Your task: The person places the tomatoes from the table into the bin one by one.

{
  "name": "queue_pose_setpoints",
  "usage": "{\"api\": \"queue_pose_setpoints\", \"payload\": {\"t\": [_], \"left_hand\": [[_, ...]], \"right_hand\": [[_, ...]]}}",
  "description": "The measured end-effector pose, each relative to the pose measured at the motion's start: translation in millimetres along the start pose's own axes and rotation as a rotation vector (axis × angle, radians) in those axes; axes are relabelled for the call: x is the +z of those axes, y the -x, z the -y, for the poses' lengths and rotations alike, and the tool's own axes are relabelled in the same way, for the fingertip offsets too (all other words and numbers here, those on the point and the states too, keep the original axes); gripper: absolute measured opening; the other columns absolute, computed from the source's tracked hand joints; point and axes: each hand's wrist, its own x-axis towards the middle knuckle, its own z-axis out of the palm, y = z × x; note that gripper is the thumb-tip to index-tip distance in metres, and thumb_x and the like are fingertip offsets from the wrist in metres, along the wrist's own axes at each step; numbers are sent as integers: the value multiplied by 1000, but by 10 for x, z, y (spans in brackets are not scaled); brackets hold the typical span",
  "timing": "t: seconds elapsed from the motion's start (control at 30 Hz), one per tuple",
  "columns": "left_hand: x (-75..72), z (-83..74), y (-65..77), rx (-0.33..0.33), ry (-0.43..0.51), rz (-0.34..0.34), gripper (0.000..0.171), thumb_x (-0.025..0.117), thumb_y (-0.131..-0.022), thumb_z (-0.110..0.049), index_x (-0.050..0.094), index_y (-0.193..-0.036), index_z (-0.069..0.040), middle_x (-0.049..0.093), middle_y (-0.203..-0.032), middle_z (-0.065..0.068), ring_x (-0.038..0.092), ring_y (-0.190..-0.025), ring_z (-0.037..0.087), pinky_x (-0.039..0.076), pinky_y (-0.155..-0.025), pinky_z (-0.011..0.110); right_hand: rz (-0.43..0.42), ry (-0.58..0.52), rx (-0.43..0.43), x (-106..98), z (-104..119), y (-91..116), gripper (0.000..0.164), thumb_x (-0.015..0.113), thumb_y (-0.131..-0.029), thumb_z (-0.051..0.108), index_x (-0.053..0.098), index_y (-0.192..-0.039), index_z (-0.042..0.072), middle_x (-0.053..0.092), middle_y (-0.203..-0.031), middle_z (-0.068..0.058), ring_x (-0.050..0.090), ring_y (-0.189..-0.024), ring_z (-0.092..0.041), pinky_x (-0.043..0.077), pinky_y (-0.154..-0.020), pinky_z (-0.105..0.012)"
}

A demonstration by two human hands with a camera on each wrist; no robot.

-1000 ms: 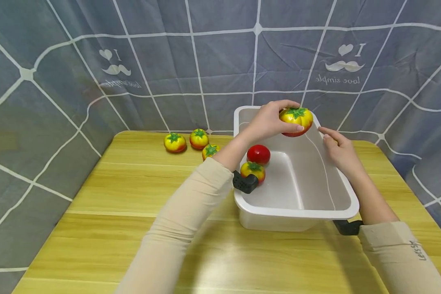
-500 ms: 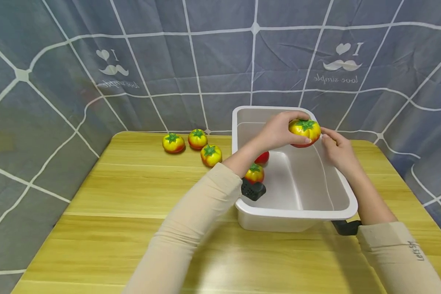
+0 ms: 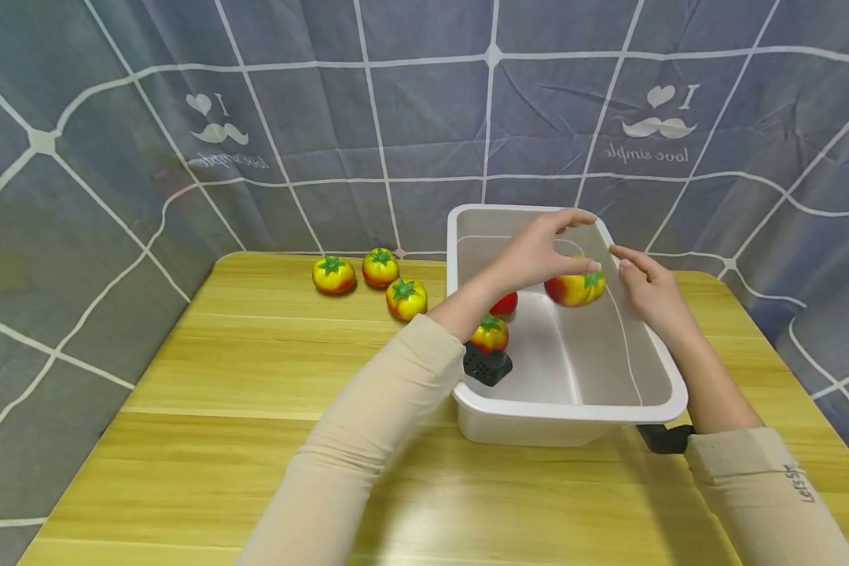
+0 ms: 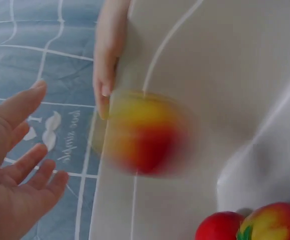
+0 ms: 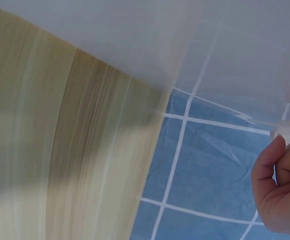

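Observation:
My left hand is spread over the white plastic tub, its fingers apart and holding nothing. Just under it a yellow-and-red toy tomato with a green leafy top is in mid-air, tipped sideways. In the left wrist view this tomato is blurred and clear of the left hand. My right hand grips the tub's right rim; the right wrist view shows its fingers curled at the edge. Inside the tub lie a red tomato and another yellow-red one, both partly hidden by my left arm.
Three yellow-red toy tomatoes, the nearest one close to the tub's left wall, sit on the wooden table. A grey-blue curtain with white lines hangs behind the table. Black wrist cameras are strapped to both wrists.
My left hand moved right and slightly down with the tomato, then let it go. The tomato has dropped a little and turned over. My right hand has stayed at the rim.

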Motion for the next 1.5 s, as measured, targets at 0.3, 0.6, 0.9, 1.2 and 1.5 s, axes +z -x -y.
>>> {"api": "queue_pose_setpoints", "payload": {"t": [0.3,0.6,0.9,1.2,1.5], "left_hand": [[-342,-126,126,8,89,-112,56,72,-82,-22,49,-133,-13,50,-132,0,44,-120,9,39,-91,14],[-871,149,472,-44,83,-219,57,72,-82,-22,49,-134,-14,49,-135,1,44,-123,14,39,-98,26],[-1179,737,852,-195,94,-338,57,70,-84,-25,47,-135,-17,47,-136,3,43,-124,20,39,-100,37],[-1052,1360,1130,-288,151,-395,59,71,-83,-17,46,-136,-9,46,-136,13,40,-126,30,34,-103,44],[-773,1701,1282,-388,109,-382,59,73,-81,-11,47,-133,-1,47,-133,21,44,-123,34,36,-102,41]], "right_hand": [[-28,27,-27,-4,-46,-5,48,30,-101,30,40,-140,4,41,-138,-24,44,-114,-37,38,-85,-33],[-16,28,-33,-2,-33,-45,48,30,-101,29,39,-140,4,39,-140,-24,41,-119,-39,36,-92,-44],[0,4,-26,-16,-12,-50,50,29,-101,32,38,-141,4,37,-141,-24,39,-121,-41,33,-95,-54],[-1,0,-20,-1,-10,-41,49,30,-101,31,38,-140,4,37,-141,-24,39,-122,-41,33,-96,-54],[5,-11,-13,2,-12,-31,50,29,-101,32,37,-141,4,34,-143,-24,36,-125,-43,30,-98,-58]]}}
